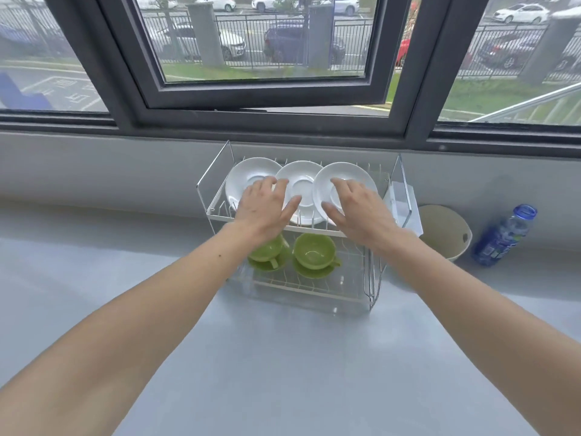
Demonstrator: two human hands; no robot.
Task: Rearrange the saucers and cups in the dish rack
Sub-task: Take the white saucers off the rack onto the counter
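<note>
Two-tier wire dish rack (404, 187) sits at the back of the grey counter (283, 357), close under the window sill; wide bare counter in front and to its left. On its right, a beige bowl (446, 231) just beside it, blue bottle (503, 237) further out. Top tier: three white saucers (301, 179) leaning in a row, overlapping. Bottom tier: two green cups (314, 250) on green saucers, room free to their right. Left hand (267, 206) and right hand (358, 206) both open, fingers spread, over the white saucers, gripping nothing; contact can't tell
</note>
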